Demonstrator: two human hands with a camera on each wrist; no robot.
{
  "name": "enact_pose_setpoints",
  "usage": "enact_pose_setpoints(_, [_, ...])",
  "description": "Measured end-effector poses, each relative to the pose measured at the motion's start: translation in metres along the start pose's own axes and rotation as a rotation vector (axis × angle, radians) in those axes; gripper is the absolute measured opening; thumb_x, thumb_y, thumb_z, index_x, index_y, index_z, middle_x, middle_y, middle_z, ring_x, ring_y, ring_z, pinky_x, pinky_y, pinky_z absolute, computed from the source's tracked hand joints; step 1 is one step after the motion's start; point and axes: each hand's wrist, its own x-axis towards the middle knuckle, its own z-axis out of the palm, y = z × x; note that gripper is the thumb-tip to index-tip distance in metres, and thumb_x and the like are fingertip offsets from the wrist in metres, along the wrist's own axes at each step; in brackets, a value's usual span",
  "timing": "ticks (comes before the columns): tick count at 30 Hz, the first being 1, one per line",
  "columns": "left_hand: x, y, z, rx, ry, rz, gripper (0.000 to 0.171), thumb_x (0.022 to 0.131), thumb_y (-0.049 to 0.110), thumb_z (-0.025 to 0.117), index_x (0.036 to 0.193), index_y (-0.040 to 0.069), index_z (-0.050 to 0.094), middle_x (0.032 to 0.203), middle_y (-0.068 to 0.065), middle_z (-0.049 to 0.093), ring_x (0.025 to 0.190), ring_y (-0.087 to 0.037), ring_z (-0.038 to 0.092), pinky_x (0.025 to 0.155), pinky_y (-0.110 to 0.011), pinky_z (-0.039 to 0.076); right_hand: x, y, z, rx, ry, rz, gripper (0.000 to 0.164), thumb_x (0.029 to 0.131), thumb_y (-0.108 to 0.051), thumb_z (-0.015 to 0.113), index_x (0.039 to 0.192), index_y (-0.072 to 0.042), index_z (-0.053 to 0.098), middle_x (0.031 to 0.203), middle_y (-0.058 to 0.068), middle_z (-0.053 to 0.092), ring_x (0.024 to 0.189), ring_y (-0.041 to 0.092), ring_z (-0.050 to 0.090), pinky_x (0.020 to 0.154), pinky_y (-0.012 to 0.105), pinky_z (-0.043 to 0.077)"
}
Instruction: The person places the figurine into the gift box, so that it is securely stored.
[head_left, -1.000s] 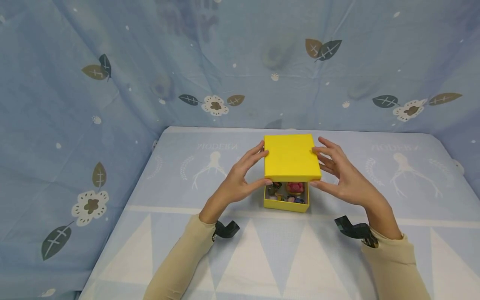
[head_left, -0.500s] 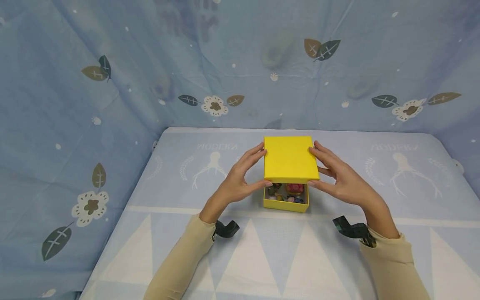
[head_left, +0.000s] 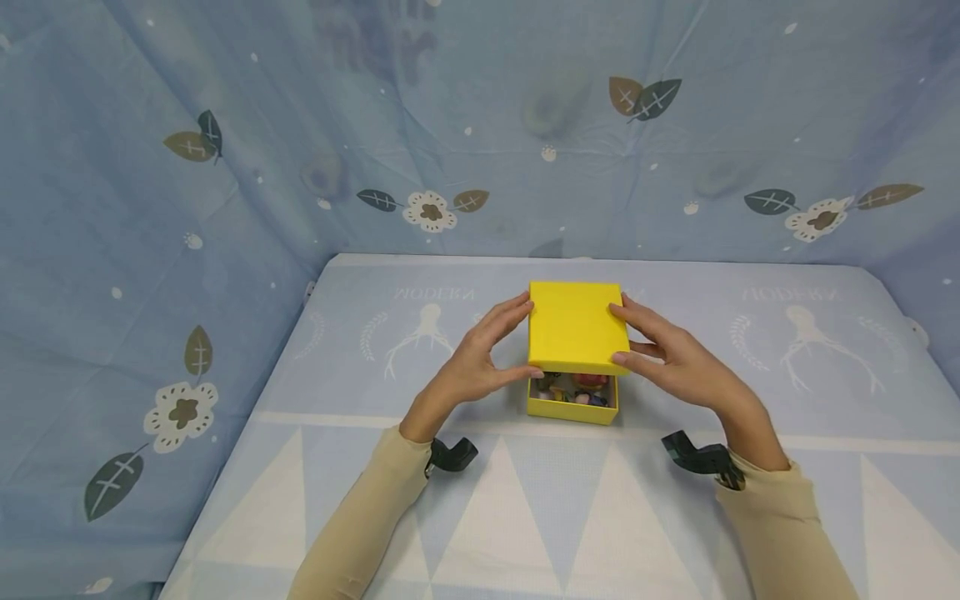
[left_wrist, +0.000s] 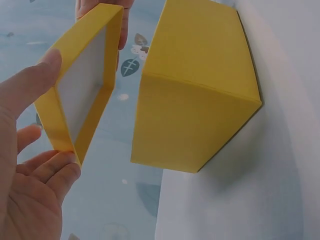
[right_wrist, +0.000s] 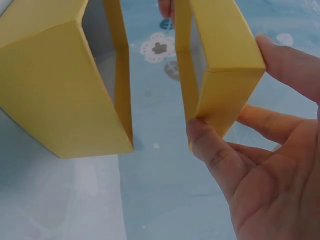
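Observation:
A square yellow box lid [head_left: 577, 325] is held level above an uncovered yellow box [head_left: 572, 412]. My left hand [head_left: 476, 362] grips the lid's left side, thumb at the near corner and fingers farther back. On the opposite side, my right hand [head_left: 686, 362] holds it with thumb and fingers spread along the edge. Both wrist views show a gap between the lid [right_wrist: 230, 42] and the box [left_wrist: 190, 115]. Inside the box lie several small colourful items, among them a red round one [head_left: 590, 381]; the lid hides the rest.
The box stands on a table [head_left: 360, 517] covered with a pale blue and white patterned cloth. Behind it and at the left hangs a blue curtain [head_left: 480, 108] printed with leaves and flowers. Dark straps [head_left: 701, 457] show at both wrists.
The lid has come down closer to the box and slightly toward me, covering more of its contents from above. My right hand has shifted left with it; the box has stayed put.

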Motion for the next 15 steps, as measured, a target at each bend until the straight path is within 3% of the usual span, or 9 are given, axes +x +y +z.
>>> enact_pose_setpoints(4, [-0.0013, -0.0027, -0.0013, 0.073, -0.008, -0.002, 0.083, 0.073, 0.011, 0.086, 0.144, -0.002, 0.044, 0.155, -0.019, 0.032, 0.143, -0.033, 0.035, 0.112, -0.040, 0.038, 0.0017, -0.0006, 0.0015, -0.023, -0.008, 0.011, 0.067, 0.094, -0.017, 0.067, 0.151, -0.003, 0.036, 0.164, 0.015, 0.013, 0.148, 0.038, 0.020, 0.097, 0.041, 0.046])
enact_pose_setpoints(15, [-0.0039, -0.0070, -0.0011, 0.106, -0.082, -0.059, 0.081, 0.076, 0.018, 0.085, 0.145, 0.005, 0.046, 0.159, -0.014, 0.028, 0.141, -0.030, 0.040, 0.111, -0.043, 0.038, 0.0036, 0.0045, 0.0044, -0.042, -0.032, 0.047, 0.067, 0.089, -0.020, 0.072, 0.148, -0.006, 0.042, 0.161, 0.021, 0.015, 0.145, 0.043, 0.024, 0.095, 0.044, 0.048])
